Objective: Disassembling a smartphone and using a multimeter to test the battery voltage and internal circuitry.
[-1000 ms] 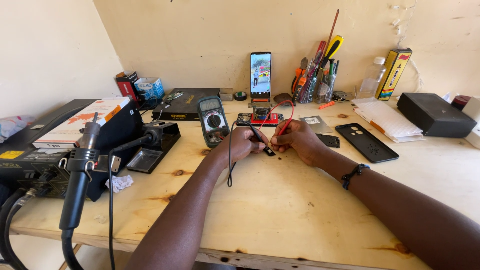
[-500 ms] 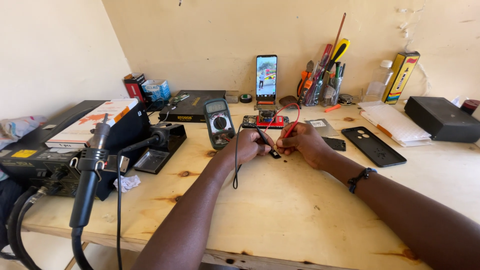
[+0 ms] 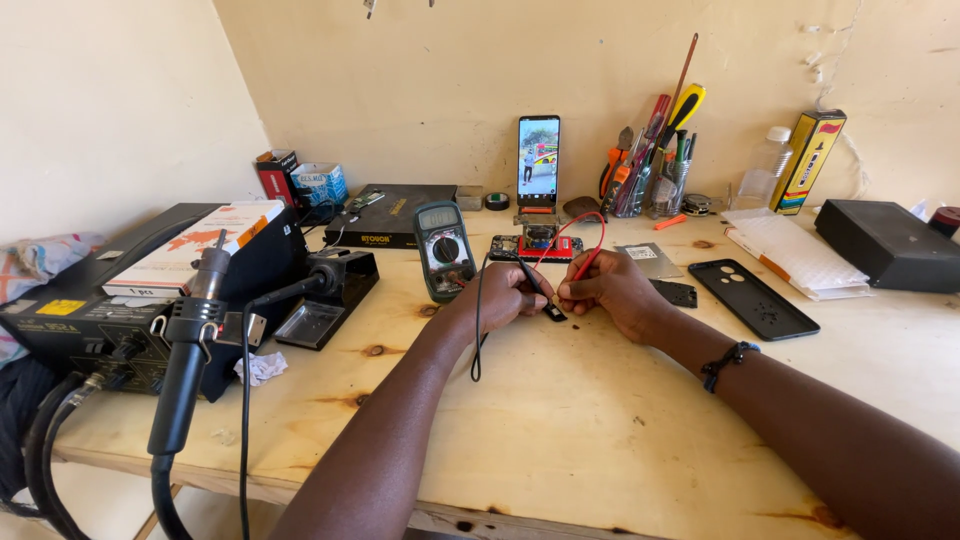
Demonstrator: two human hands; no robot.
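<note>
**Both probes on a small part, mid-worktop**

Left hand point(image 3: 505, 297) is closed around the black probe point(image 3: 532, 278), tip angled down to a small dark component point(image 3: 553, 312) lying on the bare plywood worktop point(image 3: 600, 430). Right hand point(image 3: 610, 292) is closed around the red probe point(image 3: 588, 262), fingers pinched low on the shaft, tip meeting the same component from the other side. The two hands sit close together, knuckles nearly touching, over the middle of the worktop, somewhat toward its back edge. Whether the probe tips actually contact the part cannot be told at this size.

The black lead point(image 3: 477, 330) loops down past the left wrist; the red lead point(image 3: 580, 222) arcs up and back. Both run toward the green-cased multimeter point(image 3: 443, 250), which stands propped just behind the left hand, dial facing forward.

Behind the hands: a small circuit board on a red holder point(image 3: 537, 243), and a phone point(image 3: 539, 160) standing upright with its screen lit, near the back edge. Right of the hands: a black phone back cover point(image 3: 752, 298) lying flat. At the back edge, right of the phone, a cup of screwdrivers and tools point(image 3: 660, 170). Along the left edge: a hot-air station point(image 3: 90, 320) with its handpiece point(image 3: 190, 350) hanging in front.
</note>
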